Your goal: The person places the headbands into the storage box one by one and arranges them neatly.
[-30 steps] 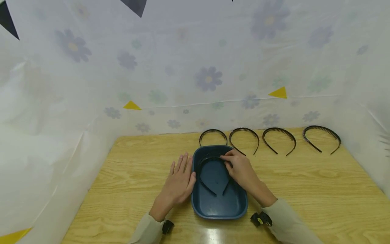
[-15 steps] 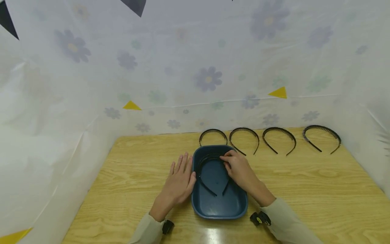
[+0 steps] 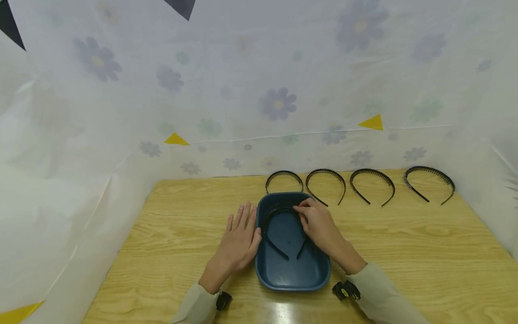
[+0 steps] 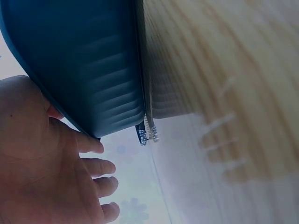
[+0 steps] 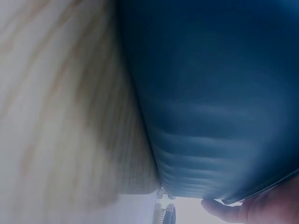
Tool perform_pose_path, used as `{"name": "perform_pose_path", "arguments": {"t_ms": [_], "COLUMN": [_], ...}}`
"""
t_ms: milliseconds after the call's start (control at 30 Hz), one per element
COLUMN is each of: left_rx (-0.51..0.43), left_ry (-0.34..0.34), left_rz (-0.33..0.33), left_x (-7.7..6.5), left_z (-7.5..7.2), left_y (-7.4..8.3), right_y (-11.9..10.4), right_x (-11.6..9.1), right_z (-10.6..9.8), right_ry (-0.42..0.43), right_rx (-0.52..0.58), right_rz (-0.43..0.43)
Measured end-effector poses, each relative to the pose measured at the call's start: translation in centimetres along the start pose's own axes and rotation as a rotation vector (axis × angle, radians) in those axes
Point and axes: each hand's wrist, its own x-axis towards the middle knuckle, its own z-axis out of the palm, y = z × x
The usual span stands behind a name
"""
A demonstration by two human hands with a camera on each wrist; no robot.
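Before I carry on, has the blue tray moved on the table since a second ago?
No, in no direction: in the head view, the blue tray keeps its place against the wooden table; the slight picture shift carries both together.

Left hand [image 3: 238, 240] spread out, fingers straight — and here's the right hand [image 3: 321, 226], fingers bent, thumb and fingertip pinching — both wrists [image 3: 213, 274] slanting inward.

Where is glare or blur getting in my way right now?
Head: glare on the table, below the tray, otherwise fairly clear; left wrist: table grain blurred at right, with what looks like a reflection of the left hand; right wrist: softest, tray and right hand blurred, background washed out at bottom.
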Motion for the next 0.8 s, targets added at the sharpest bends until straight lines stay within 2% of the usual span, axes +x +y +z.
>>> {"name": "perform_pose_path", "arguments": {"t_ms": [500, 800], "left_rx": [0.003, 0.003], "left_ry": [-0.003, -0.022], "left_rz": [0.002, -0.005], "left_x": [-0.09, -0.05], "left_z": [-0.19, -0.10], "left_y": [0.00, 0.02], "right_y": [0.17, -0.02], "right_x": [-0.03, 0.00], "right_z": [0.23, 0.26], "right_ry": [-0.010, -0.077], "right_rx": [-0.118, -0.195], "right_rz": [-0.078, -0.069]}}
